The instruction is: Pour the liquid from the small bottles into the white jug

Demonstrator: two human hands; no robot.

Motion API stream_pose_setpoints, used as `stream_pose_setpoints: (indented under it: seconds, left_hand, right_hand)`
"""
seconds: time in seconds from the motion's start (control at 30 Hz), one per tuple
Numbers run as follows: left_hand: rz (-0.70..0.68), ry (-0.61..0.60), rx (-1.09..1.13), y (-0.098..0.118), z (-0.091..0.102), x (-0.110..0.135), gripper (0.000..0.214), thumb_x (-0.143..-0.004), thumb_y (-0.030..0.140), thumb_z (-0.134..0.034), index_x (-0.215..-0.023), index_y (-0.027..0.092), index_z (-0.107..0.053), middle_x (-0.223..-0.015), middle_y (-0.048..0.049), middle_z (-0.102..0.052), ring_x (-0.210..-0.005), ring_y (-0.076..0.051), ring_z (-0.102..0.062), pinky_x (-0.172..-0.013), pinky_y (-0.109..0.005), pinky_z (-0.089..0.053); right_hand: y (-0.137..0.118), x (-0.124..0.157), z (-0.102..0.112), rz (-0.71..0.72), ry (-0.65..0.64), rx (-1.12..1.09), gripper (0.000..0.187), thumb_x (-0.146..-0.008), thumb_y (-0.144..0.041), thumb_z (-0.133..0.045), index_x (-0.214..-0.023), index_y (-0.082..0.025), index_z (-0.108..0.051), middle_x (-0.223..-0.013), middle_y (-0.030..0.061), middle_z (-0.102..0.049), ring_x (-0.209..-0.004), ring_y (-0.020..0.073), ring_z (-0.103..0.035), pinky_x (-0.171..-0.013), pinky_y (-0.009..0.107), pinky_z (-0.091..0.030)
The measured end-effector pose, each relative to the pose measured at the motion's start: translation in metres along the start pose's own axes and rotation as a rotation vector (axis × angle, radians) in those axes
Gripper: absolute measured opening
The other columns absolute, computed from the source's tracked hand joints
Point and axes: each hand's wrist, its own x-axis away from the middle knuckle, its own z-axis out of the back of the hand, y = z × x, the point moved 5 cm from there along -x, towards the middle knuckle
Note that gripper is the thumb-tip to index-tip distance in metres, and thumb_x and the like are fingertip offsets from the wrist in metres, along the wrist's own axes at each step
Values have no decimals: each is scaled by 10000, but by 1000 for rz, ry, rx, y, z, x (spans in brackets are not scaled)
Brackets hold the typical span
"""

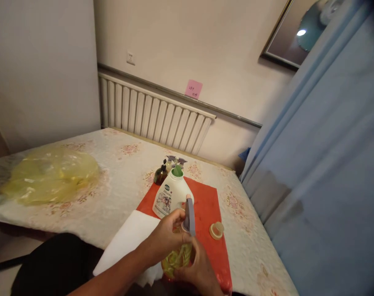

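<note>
A see-through spray bottle (178, 260) with a ridged body and yellowish contents stands in front of me. Its grey trigger head (191, 216) points up and away from me. My left hand (168, 235) pinches the collar just below that head. Wrapped around the lower body from the right is my right hand (199, 269), its fingers partly hidden behind the bottle. Just beyond stands a white detergent jug (172, 196), uncapped, with green showing in its mouth. A translucent cap (217, 230) rests to the right on the red mat (207, 201).
Behind the jug are a dark pump bottle (160, 174) and grey-headed spray bottles (181, 160). White paper (129, 236) lies left of the mat. A yellow plastic bag (55, 174) covers the left of the flowered tablecloth (119, 164). A blue curtain (316, 164) hangs at right.
</note>
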Motion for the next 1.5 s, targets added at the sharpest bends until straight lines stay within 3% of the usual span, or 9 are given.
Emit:
stream_pose_setpoints:
  seconds: [0.1,0.17,0.33,0.43,0.67,0.87,0.97,1.13,1.5]
  left_hand:
    - [43,-157,3,4,1,5,207,-819,288,-657,-990,183,-610,-969,-21,-658,-949,-195,-591,-848,-296,-426]
    - [48,-166,19,4,5,5,180,-820,296,-659,-948,179,-613,-952,-21,-660,-939,-193,-597,-867,-305,-423]
    - [-13,38,44,0,10,-1,283,-629,164,-758,-817,188,-548,-845,20,-625,-884,-186,-593,-814,-287,-427]
    - [-36,134,-33,4,11,0,273,-633,156,-743,-847,184,-575,-884,-2,-645,-924,-210,-599,-818,-298,-438]
    - [8,-158,14,10,11,5,221,-844,324,-652,-1016,185,-645,-1016,-27,-685,-995,-217,-611,-920,-340,-428]
    - [-76,97,78,2,16,0,301,-677,242,-792,-877,186,-574,-921,-13,-660,-959,-211,-608,-855,-305,-429]
    - [-121,192,127,10,17,-1,317,-684,243,-787,-881,197,-543,-960,-19,-667,-974,-209,-611,-868,-308,-433]
    - [-148,140,117,38,20,-2,274,-802,318,-709,-1013,182,-598,-982,-35,-685,-952,-191,-625,-909,-322,-436]
    - [-232,205,42,74,30,-2,317,-859,403,-668,-1068,183,-579,-855,-1,-664,-643,-114,-610,-577,-228,-449]
  right_hand:
    - [-5,0,-1,-17,-3,29,636,-507,-124,-805,-1117,-224,-657,-1029,16,-738,-955,263,-682,-845,337,-540]
    - [-6,0,-1,-32,-3,55,628,-506,-140,-817,-1109,-219,-660,-1021,23,-740,-939,265,-684,-834,341,-546]
    - [-2,-2,-4,-36,-10,47,671,-495,-125,-811,-1139,-219,-650,-1058,23,-738,-967,257,-680,-849,335,-544]
    - [-2,-4,-6,-20,-14,14,646,-512,-135,-800,-1134,-216,-644,-1057,23,-738,-976,256,-679,-854,340,-545]
    - [-6,-7,-7,0,-26,4,677,-517,-159,-820,-1166,-226,-644,-1080,37,-734,-1002,283,-673,-873,370,-540]
    - [-6,-7,-14,-21,-21,10,680,-506,-91,-758,-1162,-227,-642,-1109,34,-724,-1037,279,-663,-908,380,-530]
    - [-12,-7,-18,-1,-49,24,699,-513,-87,-757,-1186,-229,-633,-1085,23,-727,-991,257,-669,-892,355,-532]
    - [-12,-8,-16,-29,-19,53,792,-487,-46,-762,-1249,-215,-625,-1183,46,-707,-1092,278,-645,-955,370,-512]
    - [-11,-8,-14,-2,-8,78,815,-492,-46,-775,-1274,-219,-622,-1239,61,-695,-1157,294,-629,-1020,401,-481]
